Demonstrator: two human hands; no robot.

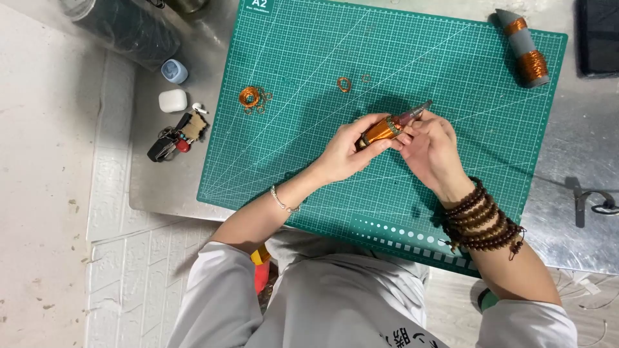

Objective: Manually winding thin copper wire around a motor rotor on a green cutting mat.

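Observation:
Over the middle of a green cutting mat [309, 129], my left hand [345, 151] grips a tapered grey mandrel wound with orange copper wire [382, 130]. My right hand [429, 147] pinches the mandrel's narrow grey tip, fingers closed around it. A wrist with dark wooded bead bracelets [480, 222] belongs to my right arm; a thin silver bracelet sits on my left wrist. A small coil of copper wire [250, 97] and two loose copper rings [344, 84] lie on the mat farther away.
A second grey mandrel with copper wire [525, 48] lies at the mat's far right corner. Left of the mat on the metal table are a white earbud case [173, 100], a blue case [174, 71] and a bunch of keys [174, 138]. A metal tool [593, 203] lies at right.

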